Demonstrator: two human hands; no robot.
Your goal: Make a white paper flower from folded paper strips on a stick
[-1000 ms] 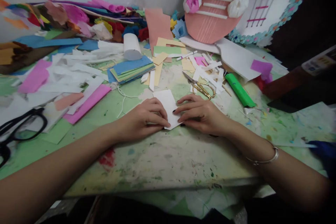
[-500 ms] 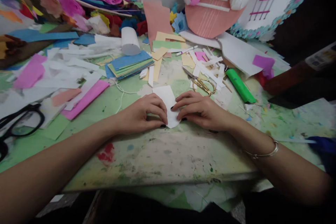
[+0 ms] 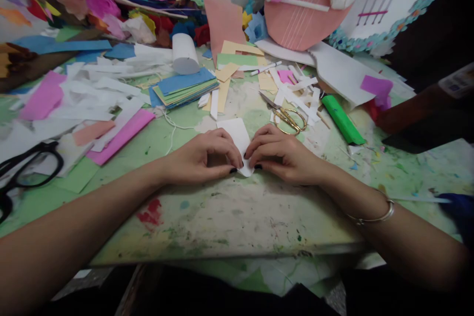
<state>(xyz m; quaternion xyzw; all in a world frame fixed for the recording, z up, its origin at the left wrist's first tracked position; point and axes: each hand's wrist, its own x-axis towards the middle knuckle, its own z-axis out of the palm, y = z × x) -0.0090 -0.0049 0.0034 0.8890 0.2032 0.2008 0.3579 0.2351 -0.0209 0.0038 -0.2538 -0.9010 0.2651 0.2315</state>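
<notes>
A small white piece of paper [image 3: 237,134] lies on the paint-stained green table [image 3: 237,217], near its front edge. My left hand [image 3: 202,158] has its fingers curled and pinched on the paper's left edge. My right hand [image 3: 283,153] pinches the paper's right edge, fingers bent, a silver bangle on that wrist. The fingertips of both hands nearly meet over the paper's lower part, which they hide.
Gold-handled scissors [image 3: 287,116] and a green marker [image 3: 342,121] lie right behind my right hand. A stack of coloured cards [image 3: 183,88], a white paper roll [image 3: 184,54], paper scraps and strips crowd the back and left. Black scissors [image 3: 22,173] lie far left.
Both hands have drawn closer together over the paper, covering more of its lower part. The view has shifted slightly.
</notes>
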